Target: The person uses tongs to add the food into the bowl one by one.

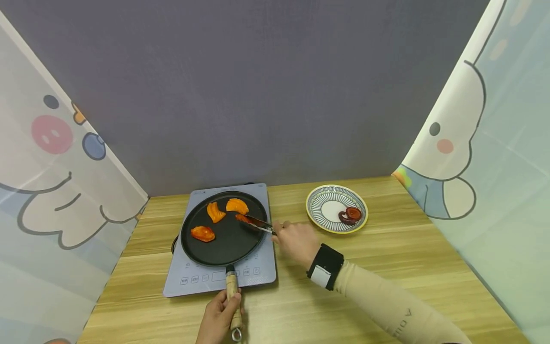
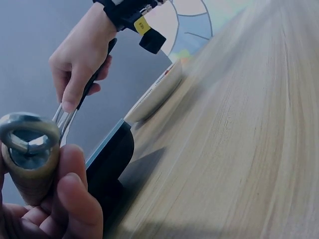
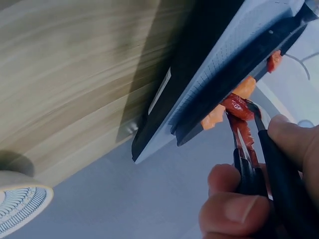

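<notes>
My left hand [image 1: 218, 315] grips the wooden handle [image 1: 232, 286] of a round black frying pan [image 1: 227, 246]; its fingers curl round the handle's end in the left wrist view. My right hand [image 1: 296, 241] holds black-handled metal tongs [image 3: 281, 174] that reach in over the pan's right side. Between the tong tips is a glossy dark-red piece of food [image 3: 237, 106]; whether it touches the pan, I cannot tell. Two ridged orange food pieces [image 1: 237, 206] lie toward the pan's far side. An orange-red piece resembling a chicken wing [image 1: 203, 233] lies at its left.
Beneath the pan is a pale flat induction cooktop [image 1: 185, 286] with touch buttons along its front. A striped, yellow-rimmed plate [image 1: 315, 217] stands to the right, bearing dark-red curled pieces resembling octopus tentacle [image 1: 350, 216]. The wooden table [image 1: 408, 229] meets a grey back wall and cartoon-printed side panels.
</notes>
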A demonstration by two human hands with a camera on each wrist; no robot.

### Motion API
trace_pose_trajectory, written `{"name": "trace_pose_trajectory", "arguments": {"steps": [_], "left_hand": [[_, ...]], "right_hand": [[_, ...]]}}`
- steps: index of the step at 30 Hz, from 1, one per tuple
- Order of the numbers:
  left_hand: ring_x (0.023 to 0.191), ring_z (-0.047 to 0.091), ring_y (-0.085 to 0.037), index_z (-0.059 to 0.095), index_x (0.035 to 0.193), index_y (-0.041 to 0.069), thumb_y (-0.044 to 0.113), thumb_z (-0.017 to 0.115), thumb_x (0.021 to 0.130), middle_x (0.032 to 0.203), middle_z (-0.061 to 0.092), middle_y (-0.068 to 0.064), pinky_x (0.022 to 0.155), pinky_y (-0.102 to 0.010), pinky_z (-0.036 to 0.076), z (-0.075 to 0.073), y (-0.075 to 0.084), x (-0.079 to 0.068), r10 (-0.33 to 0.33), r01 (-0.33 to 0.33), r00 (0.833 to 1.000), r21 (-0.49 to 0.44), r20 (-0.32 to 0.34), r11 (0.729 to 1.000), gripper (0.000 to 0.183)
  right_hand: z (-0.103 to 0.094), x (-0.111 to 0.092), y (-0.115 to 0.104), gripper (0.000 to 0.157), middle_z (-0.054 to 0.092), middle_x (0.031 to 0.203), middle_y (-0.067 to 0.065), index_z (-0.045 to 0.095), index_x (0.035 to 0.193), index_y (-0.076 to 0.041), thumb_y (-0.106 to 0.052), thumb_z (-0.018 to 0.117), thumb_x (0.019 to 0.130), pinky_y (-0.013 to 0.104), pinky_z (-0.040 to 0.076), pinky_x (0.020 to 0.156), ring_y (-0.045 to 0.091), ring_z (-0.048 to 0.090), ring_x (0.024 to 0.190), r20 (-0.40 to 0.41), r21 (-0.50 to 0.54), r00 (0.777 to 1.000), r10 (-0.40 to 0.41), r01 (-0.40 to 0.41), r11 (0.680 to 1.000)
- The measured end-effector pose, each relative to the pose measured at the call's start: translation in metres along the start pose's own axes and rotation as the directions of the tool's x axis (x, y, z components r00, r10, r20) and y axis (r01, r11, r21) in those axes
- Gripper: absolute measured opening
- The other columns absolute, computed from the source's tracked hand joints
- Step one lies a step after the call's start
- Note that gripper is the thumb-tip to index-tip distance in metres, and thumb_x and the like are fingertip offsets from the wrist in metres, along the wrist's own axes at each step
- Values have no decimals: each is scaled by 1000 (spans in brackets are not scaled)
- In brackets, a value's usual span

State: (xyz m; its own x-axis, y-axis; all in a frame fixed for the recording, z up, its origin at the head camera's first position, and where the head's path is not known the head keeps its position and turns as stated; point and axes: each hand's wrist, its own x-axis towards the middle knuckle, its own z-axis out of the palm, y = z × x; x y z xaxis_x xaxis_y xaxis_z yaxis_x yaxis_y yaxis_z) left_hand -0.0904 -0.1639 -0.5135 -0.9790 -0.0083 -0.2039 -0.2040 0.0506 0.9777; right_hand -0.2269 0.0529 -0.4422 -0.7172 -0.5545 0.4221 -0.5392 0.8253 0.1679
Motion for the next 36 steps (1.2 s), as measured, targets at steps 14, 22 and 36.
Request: {"name": "trace_pose_trajectory", "arguments": {"steps": [14, 22, 36], "left_hand": [[50, 54, -23, 43, 117, -12, 20, 51, 92, 69, 59, -16, 44, -32, 51, 0, 0, 0, 1, -1, 1000, 11, -6, 1000, 41], [49, 54, -22, 44, 115, -12, 20, 51, 92, 69, 59, -17, 44, -32, 51, 1, 2, -1, 20, -19, 1000, 27, -11, 999, 40], [49, 54, -22, 45, 114, -12, 20, 51, 92, 69, 59, -16, 44, -32, 51, 0, 1, -1, 19, -19, 1000, 33, -13, 999, 39]], "right_hand": [[8, 13, -6, 31, 58, 70, 2, 53, 96, -10, -40, 55, 87, 31, 40, 34, 17, 49, 47, -11, -54, 998, -68, 67, 996], [12, 20, -10, 37, 58, 72, 4, 54, 108, -8, -39, 56, 87, 32, 44, 36, 18, 50, 49, -69, -120, 989, -131, 123, 985], [19, 28, -17, 42, 61, 79, 7, 54, 113, -5, -37, 57, 86, 29, 49, 44, 18, 53, 57, -86, -214, 974, -209, 187, 959]]}}
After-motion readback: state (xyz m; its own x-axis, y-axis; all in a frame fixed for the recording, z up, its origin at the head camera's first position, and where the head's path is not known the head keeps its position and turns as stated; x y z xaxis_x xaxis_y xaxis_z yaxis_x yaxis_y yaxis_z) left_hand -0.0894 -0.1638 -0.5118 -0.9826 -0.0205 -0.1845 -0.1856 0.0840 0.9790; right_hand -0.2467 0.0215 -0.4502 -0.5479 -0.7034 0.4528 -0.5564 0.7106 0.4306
